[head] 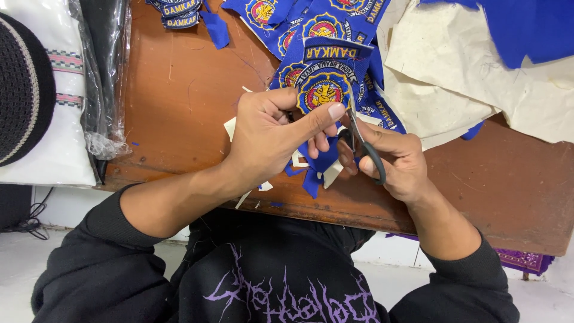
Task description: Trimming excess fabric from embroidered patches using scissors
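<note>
While left hand (269,134) pinches blue patch (323,93), right hand (388,158) clamped on scissors (365,149), cream cloth (442,78) beside

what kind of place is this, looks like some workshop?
Probably a small sewing or embroidery workshop. The left hand holds a round embroidered patch while the right hand works scissors on it, over a worn wooden table strewn with blue patches and cream backing fabric.

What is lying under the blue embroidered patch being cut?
Under the blue embroidered patch lie blue and cream fabric scraps on the brown wooden table. The left hand and the patch cover whatever else is there.
</note>
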